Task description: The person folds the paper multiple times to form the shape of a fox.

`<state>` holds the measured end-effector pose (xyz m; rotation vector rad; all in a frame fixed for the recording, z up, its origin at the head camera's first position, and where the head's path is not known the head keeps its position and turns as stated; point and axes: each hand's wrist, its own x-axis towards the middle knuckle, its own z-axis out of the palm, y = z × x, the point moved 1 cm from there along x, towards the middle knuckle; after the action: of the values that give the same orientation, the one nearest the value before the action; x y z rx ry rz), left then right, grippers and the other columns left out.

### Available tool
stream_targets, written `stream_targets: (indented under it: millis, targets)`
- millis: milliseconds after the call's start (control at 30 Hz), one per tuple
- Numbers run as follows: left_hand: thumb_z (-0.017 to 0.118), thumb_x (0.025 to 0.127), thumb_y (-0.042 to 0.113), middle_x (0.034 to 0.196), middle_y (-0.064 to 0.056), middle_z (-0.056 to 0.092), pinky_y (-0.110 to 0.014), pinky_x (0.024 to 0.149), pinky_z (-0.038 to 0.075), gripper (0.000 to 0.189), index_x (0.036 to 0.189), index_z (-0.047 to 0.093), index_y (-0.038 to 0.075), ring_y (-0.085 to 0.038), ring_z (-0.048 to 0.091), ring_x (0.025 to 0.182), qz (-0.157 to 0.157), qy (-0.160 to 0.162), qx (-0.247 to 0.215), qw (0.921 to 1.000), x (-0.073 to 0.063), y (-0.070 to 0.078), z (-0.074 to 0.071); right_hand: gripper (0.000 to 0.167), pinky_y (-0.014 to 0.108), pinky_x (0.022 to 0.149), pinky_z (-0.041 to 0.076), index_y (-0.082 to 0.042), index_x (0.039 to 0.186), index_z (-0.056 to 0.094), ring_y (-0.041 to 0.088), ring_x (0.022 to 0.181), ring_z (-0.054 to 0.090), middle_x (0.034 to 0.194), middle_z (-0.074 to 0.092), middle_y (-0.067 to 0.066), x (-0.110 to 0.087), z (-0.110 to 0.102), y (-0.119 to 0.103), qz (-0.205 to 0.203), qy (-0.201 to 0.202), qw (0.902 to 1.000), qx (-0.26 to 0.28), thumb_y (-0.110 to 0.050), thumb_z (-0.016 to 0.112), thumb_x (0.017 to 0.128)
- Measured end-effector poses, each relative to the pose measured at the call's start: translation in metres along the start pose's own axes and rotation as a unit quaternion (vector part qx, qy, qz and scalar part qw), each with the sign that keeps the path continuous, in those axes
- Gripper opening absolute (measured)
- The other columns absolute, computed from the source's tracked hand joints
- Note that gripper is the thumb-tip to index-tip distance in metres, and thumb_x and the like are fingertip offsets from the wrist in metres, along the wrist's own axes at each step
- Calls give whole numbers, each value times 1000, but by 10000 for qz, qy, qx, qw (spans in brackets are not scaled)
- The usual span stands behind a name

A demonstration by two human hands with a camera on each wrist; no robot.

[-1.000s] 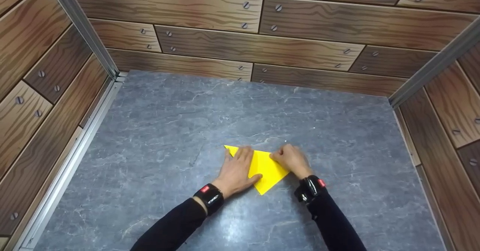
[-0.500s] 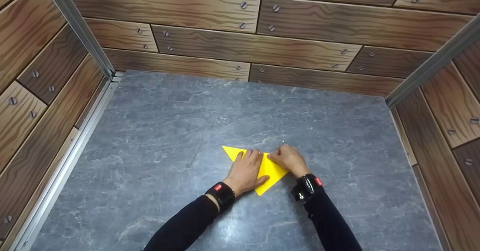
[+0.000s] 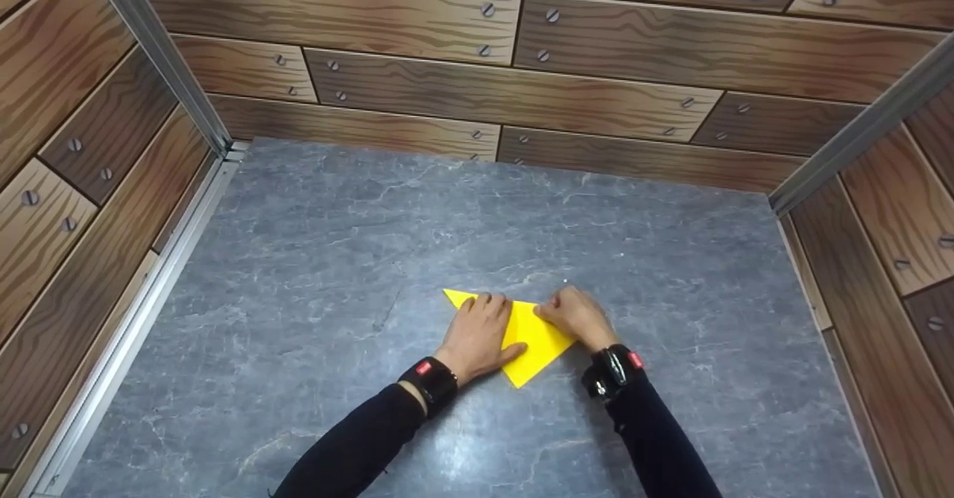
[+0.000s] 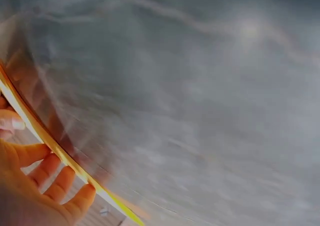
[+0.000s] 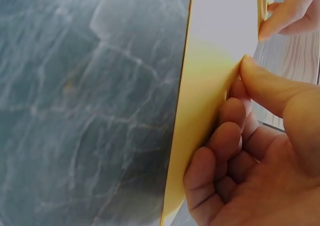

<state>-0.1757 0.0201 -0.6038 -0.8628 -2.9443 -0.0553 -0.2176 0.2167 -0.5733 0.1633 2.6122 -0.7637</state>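
A folded sheet of yellow paper (image 3: 535, 345) lies on the grey marbled tabletop, with pointed corners at its far left, right and near side. Spread over its left part, my left hand (image 3: 477, 335) presses on it with fingers extended and the thumb out to the right. In the left wrist view the fingertips (image 4: 86, 191) touch the paper (image 4: 75, 167). At the upper right edge my right hand (image 3: 580, 314) pinches the paper between thumb and curled fingers; the right wrist view shows the thumb (image 5: 265, 86) on the paper's edge (image 5: 207, 86).
Wood-plank-patterned panels (image 3: 417, 88) stand behind the tabletop (image 3: 335, 259) and on both sides. Metal rails (image 3: 160, 65) run along the corners. Each wrist wears a black band (image 3: 431, 385).
My left hand slid right along the paper, then a little back left, staying in contact with it. My right hand keeps its pinch at about the same spot.
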Motion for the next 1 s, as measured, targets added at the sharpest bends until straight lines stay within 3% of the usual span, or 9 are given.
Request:
stream_targets:
  millis: [133, 233, 433, 633, 1000]
  targets:
    - [51, 97, 70, 138, -11, 57, -47, 109, 44, 81, 146, 55, 5, -29, 52, 129, -118, -158, -150, 9997, -5, -11, -1, 24, 28, 62, 46, -5, 92, 70, 20, 73, 58, 84, 65, 7, -1, -1, 0, 87, -46, 9999, 37, -28, 72, 97]
    - [52, 97, 69, 141, -12, 55, -50, 112, 42, 82, 148, 53, 5, -30, 51, 132, -251, -271, -361, 9987, -10, -20, -1, 25, 29, 64, 47, -4, 95, 71, 20, 75, 59, 86, 66, 8, -2, -1, 0, 90, -33, 9999, 63, -29, 72, 97]
    - [54, 96, 69, 141, -11, 54, -52, 112, 42, 82, 148, 53, 6, -29, 51, 133, -414, -354, -534, 9971, -21, -40, -2, 26, 26, 58, 44, -6, 85, 70, 17, 67, 55, 77, 61, 4, -2, 0, -1, 110, -42, 9999, 60, -29, 73, 96]
    - [56, 96, 68, 138, -11, 55, -57, 113, 38, 80, 145, 56, 5, -31, 54, 130, -513, -242, -529, 9970, -31, -55, -4, 30, 25, 54, 39, -8, 75, 66, 15, 61, 49, 69, 55, 0, -1, 0, 0, 20, 15, 10000, 77, -28, 73, 96]
    - [56, 97, 66, 128, -12, 56, -57, 116, 36, 74, 138, 60, 5, -33, 57, 125, -559, -167, -596, 9965, -34, -62, -4, 27, 26, 57, 41, -8, 79, 68, 16, 65, 52, 74, 58, 3, -1, 1, 1, -8, 67, 9999, 153, -27, 73, 97]
